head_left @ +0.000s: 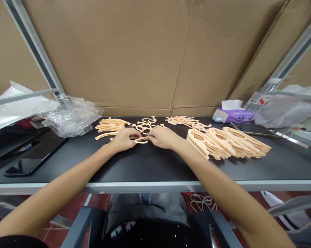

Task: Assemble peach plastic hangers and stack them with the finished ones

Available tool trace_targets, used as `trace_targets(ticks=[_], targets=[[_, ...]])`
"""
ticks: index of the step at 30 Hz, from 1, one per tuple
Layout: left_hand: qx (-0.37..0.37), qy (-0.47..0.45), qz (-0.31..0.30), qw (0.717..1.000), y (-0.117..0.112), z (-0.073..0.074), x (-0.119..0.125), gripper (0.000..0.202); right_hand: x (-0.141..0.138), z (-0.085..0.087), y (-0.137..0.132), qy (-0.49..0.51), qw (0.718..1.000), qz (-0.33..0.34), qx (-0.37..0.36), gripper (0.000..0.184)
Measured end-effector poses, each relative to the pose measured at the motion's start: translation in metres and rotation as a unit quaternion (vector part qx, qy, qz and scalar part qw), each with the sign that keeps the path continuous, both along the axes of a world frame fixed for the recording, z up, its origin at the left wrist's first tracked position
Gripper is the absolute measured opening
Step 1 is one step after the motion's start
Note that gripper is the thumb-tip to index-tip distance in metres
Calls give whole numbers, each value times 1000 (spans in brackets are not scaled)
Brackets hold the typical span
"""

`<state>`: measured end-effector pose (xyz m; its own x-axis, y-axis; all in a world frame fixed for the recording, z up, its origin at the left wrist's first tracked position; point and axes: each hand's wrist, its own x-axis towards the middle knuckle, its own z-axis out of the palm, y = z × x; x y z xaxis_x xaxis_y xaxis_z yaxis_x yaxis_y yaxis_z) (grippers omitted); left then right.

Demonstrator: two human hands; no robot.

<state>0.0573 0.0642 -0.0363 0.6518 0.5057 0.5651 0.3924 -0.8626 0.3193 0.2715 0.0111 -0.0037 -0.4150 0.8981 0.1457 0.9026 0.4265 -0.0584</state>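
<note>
Pinching small plastic ring with left hand and right hand, over tabletop.
Fingers pressed together at ring, just above tabletop center; curved strips left, stacked larger rings right.

Two hands, two phones, one tissue box

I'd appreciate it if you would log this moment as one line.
left hand: pinching peach plastic ring | right hand: same | beside: stacked oval rings, curved strips | black tabletop
</note>
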Motion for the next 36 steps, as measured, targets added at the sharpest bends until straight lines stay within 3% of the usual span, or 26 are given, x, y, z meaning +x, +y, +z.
trace_targets(ticks=[6,12,20,28,33,36], targets=[[70,9,-21,997,2,-4,1,13,1,-3,0,1,1000,3,7,33],[95,11,-25,995,1,-4,1,14,2,-3,3,12,1000,15,-1,32],[75,-14,20,997,-3,1,2,13,1,-3,3,50,999,9,2,33],[42,-46,8,998,-4,4,3,12,3,-2,5,113,993,18,-4,34],[-24,-72,24,997,-6,6,4,13,3,3,3,162,986,28,-40,34],[-78,-96,33,992,-9,10,6,13,5,6,2,211,972,26,-98,35]])
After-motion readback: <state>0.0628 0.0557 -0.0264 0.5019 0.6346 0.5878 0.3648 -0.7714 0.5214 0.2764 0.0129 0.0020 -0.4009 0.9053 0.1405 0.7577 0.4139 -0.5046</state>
